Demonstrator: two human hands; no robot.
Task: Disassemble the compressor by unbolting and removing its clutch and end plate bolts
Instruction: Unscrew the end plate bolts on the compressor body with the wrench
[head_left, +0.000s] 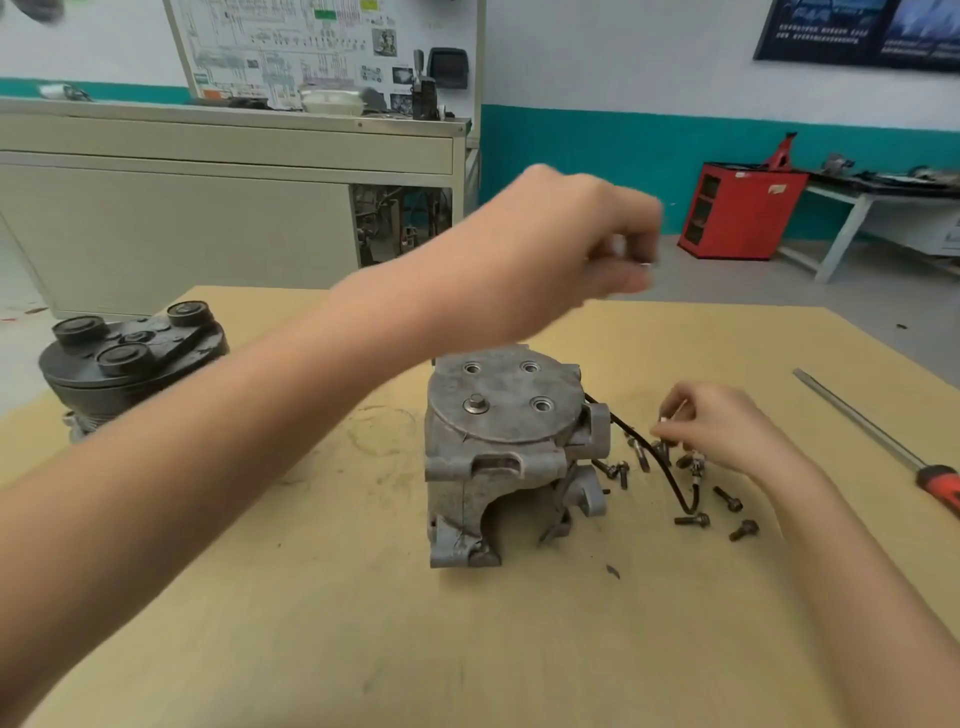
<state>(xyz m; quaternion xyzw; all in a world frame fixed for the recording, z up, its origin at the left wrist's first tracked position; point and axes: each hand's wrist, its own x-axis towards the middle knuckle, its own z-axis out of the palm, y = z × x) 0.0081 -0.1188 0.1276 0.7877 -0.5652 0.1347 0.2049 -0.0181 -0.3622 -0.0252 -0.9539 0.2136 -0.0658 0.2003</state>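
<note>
Tan board (363, 649) is your work surface; keep every part on it. The compressor (467, 493) stands upright at the centre, with its end plate uppermost. The clutch (130, 358) is already off and sits at the far left edge, well apart from the body. On the end plate (506, 400), three bolt holes are empty and one is occupied.

Your left hand (550, 254) is raised above and behind the compressor. It is blurred, with the fingers curled, and whether it holds anything cannot be determined. The screwdriver (857, 421) lies at the far right, away from both hands. Your right hand (727, 431) is low, to the right of the body, with its fingertips pinching one of the removed bolts (691, 519).

Keep that bolt with the group, and mind the black wire (670, 478) looping through the bolts. Steady the housing with one hand before you turn out the last bolt (475, 404). The body appears to stand on a narrow foot and is likely to tip under side load. Withdraw the bolt straight up.
</note>
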